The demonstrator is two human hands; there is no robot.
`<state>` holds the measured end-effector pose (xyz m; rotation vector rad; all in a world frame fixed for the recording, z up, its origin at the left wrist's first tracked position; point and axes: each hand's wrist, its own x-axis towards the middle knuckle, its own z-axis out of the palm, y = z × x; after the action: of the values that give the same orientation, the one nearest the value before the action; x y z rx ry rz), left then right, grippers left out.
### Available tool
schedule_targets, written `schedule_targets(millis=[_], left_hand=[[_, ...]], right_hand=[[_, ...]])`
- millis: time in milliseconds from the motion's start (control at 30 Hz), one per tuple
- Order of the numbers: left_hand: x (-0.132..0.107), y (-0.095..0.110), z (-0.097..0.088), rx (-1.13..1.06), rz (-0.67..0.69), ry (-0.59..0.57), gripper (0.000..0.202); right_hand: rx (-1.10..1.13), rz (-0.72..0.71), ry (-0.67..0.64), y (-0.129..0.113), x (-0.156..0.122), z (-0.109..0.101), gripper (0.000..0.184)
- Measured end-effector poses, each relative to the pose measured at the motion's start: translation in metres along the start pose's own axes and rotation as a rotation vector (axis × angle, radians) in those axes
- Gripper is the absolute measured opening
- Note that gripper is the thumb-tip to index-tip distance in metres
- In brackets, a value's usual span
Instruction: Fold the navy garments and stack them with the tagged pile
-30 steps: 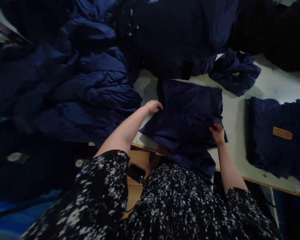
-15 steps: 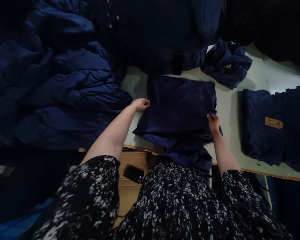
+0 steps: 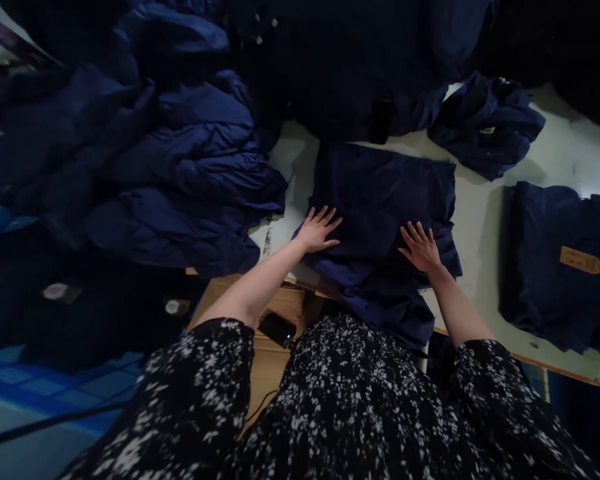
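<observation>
A folded navy garment (image 3: 380,200) lies on the white table (image 3: 473,220) straight ahead of me, its lower part hanging over the near edge. My left hand (image 3: 318,230) rests flat on its left side with the fingers spread. My right hand (image 3: 420,247) lies flat on its right side, fingers spread too. Neither hand holds anything.
A big heap of navy clothes (image 3: 145,153) fills the left. A crumpled navy piece (image 3: 485,123) lies at the back right. A folded stack with a tan label (image 3: 560,260) sits at the right. Below the table edge are a wooden box (image 3: 265,333) and a black phone (image 3: 277,329).
Both hands were gripping the garment's side edges; now they have let go and lie flat on top of it with fingers spread.
</observation>
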<state>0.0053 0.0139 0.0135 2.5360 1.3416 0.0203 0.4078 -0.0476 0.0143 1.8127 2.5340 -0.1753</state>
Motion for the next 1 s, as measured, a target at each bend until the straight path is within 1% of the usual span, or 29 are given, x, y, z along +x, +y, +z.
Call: schedule_targets(millis=[67,167,233,333,367,433,500,533,633,700,767,900,1000], left_hand=[[-0.001,0.004,0.011,0.012,-0.090,-0.033,0.083],[0.003,0.000,0.017,0.010,-0.137,-0.099,0.086],[0.006,-0.002,0.015,0.009,-0.152,-0.125,0.087],[0.011,0.003,0.006,0.011,-0.171,-0.143,0.085],[0.012,0.007,0.004,0.013,-0.176,-0.122,0.081],[0.012,0.019,0.002,0.012,-0.208,-0.021,0.073],[0.010,0.031,0.006,-0.009,-0.283,0.080,0.072],[0.009,0.036,0.011,-0.027,-0.322,0.096,0.076],[0.005,0.043,0.028,-0.063,-0.375,0.056,0.087],[0.006,0.042,0.037,-0.052,-0.369,0.050,0.088],[0.008,0.040,0.042,-0.028,-0.361,0.060,0.088],[0.017,0.033,0.038,0.010,-0.340,0.037,0.087],[0.032,0.023,0.033,0.016,-0.316,0.032,0.086]], right_hand=[[-0.038,0.025,-0.049,0.002,0.003,0.012,0.068],[-0.032,0.060,-0.087,0.008,0.006,0.024,0.066],[-0.009,0.063,-0.098,0.011,0.009,0.024,0.066],[0.031,0.032,-0.141,0.015,0.014,0.014,0.066],[0.037,0.016,-0.145,0.018,0.014,0.009,0.065],[0.023,-0.016,-0.106,0.024,0.009,-0.001,0.062],[-0.022,-0.018,-0.054,0.030,-0.001,-0.004,0.061],[-0.045,-0.003,-0.052,0.033,-0.008,-0.003,0.061],[-0.081,0.057,-0.105,0.038,-0.026,0.009,0.065],[-0.087,0.081,-0.106,0.038,-0.033,0.019,0.067],[-0.090,0.098,-0.079,0.036,-0.035,0.027,0.067],[-0.079,0.112,-0.060,0.034,-0.031,0.030,0.065],[-0.064,0.123,-0.058,0.037,-0.025,0.030,0.065]])
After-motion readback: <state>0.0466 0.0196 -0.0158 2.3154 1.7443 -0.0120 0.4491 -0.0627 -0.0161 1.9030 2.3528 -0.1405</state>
